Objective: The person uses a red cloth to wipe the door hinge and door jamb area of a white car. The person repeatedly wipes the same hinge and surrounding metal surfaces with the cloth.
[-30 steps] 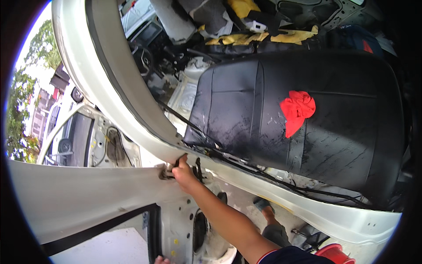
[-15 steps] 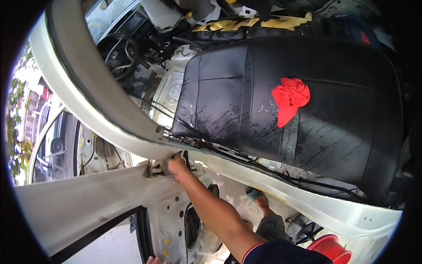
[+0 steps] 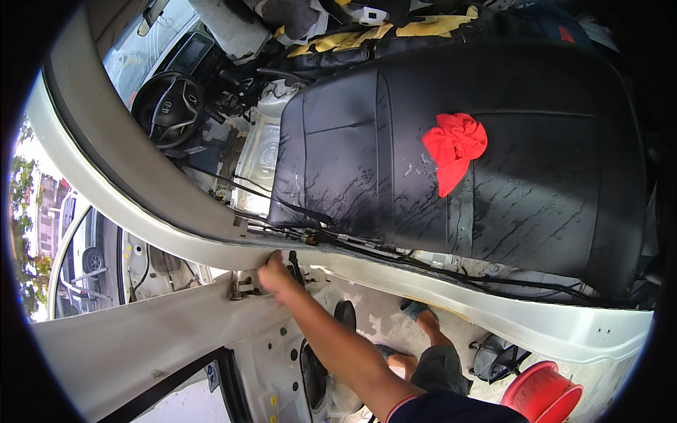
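My left hand [image 3: 273, 277], its bare arm reaching in from the lower edge, is closed on the white door frame [image 3: 338, 262] of a car, near the door hinge [image 3: 245, 283]. The fingers are partly hidden behind the metal. My right hand is out of view. Below and left of my arm is the open car door [image 3: 282, 349], its inner panel stripped to bare metal with plugs and holes. Inside the car lies a large black leather seat piece [image 3: 338, 158], creased and streaked as if wet. A crumpled red cloth [image 3: 457, 149] rests on it.
Loose black wires [image 3: 451, 271] run along the sill. The steering wheel [image 3: 169, 109] and bare floor pan [image 3: 264, 151] are at the far left, yellow-edged material [image 3: 437, 25] at the back. A red wheel-like drum [image 3: 543, 391] stands on the ground at lower right, near my legs [image 3: 441, 366].
The view has shifted a little, so the car's interior sits higher and further left. My left hand keeps its place on the frame. Fingertips at the lower edge have left the view.
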The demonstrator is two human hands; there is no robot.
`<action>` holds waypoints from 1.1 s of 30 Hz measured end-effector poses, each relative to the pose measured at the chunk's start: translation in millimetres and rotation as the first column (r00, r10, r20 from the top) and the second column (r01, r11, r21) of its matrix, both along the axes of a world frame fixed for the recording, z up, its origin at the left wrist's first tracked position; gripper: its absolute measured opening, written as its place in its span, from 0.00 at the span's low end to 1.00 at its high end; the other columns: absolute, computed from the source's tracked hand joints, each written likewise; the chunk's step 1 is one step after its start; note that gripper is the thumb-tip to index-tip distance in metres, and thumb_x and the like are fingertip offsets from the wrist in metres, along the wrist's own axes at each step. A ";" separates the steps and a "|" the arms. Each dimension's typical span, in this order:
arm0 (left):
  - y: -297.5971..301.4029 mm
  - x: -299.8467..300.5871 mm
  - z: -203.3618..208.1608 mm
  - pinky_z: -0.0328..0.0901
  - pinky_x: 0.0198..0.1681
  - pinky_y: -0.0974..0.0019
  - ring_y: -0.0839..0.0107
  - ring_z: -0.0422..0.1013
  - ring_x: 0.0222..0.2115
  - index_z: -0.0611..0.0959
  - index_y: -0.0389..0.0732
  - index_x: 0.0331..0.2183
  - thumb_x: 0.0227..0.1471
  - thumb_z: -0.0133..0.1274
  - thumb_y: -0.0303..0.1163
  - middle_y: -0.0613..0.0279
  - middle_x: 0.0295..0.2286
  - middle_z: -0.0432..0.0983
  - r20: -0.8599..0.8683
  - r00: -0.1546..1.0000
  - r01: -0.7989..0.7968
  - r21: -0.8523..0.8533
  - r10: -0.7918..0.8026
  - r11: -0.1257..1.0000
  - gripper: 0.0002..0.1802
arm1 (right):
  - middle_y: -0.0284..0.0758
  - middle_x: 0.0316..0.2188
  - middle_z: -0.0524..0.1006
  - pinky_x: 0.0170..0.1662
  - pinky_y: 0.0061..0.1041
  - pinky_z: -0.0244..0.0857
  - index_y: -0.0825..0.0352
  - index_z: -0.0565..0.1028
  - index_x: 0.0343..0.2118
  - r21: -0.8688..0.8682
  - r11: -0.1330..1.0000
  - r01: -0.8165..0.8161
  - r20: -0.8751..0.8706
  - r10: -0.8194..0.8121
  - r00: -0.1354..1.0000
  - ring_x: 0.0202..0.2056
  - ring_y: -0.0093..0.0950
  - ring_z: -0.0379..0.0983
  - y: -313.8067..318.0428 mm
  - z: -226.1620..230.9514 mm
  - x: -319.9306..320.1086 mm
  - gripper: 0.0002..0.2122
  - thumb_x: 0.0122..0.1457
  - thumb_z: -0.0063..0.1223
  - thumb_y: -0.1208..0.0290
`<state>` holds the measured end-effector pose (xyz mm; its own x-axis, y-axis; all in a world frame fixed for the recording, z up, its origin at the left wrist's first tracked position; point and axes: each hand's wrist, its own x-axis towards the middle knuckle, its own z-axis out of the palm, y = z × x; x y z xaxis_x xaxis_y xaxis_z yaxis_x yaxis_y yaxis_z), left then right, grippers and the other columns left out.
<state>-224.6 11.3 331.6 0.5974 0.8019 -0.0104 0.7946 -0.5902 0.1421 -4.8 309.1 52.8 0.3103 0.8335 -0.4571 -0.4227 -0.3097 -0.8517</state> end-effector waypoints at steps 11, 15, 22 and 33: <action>0.9 3.7 5.9 0.61 0.61 0.44 0.40 0.66 0.58 0.81 0.33 0.49 0.56 0.54 0.23 0.41 0.53 0.72 0.018 0.999 0.048 -0.022 -0.048 0.999 0.18 | 0.66 0.56 0.68 0.58 0.39 0.65 0.78 0.36 0.69 -0.120 0.985 0.121 -0.099 -0.133 0.986 0.58 0.51 0.70 -10.1 8.8 6.1 0.41 0.57 0.44 0.70; 0.4 2.3 6.2 0.61 0.61 0.44 0.40 0.65 0.58 0.80 0.33 0.50 0.56 0.54 0.25 0.42 0.54 0.72 -0.039 0.999 0.020 -0.032 -0.021 0.999 0.19 | 0.63 0.51 0.74 0.57 0.41 0.65 0.74 0.47 0.69 -0.101 0.995 -0.015 -0.096 0.005 0.995 0.55 0.52 0.73 -1.0 4.1 4.5 0.42 0.53 0.49 0.65; -1.0 3.4 8.9 0.60 0.62 0.44 0.41 0.63 0.60 0.80 0.34 0.51 0.54 0.56 0.27 0.43 0.54 0.71 -0.017 1.000 0.019 -0.052 -0.020 0.998 0.21 | 0.50 0.42 0.81 0.50 0.43 0.71 0.66 0.82 0.44 -0.254 0.914 0.315 0.146 -0.286 0.947 0.46 0.51 0.78 -11.3 -10.6 9.1 0.18 0.57 0.47 0.62; -0.5 -2.0 -1.2 0.61 0.61 0.44 0.41 0.65 0.58 0.80 0.33 0.51 0.53 0.57 0.26 0.44 0.53 0.72 0.062 0.997 0.040 0.001 -0.040 0.999 0.22 | 0.34 0.38 0.79 0.35 0.31 0.79 0.66 0.75 0.49 0.063 0.854 0.517 -0.691 -0.337 0.640 0.37 0.26 0.78 -71.2 -45.0 9.2 0.14 0.62 0.45 0.76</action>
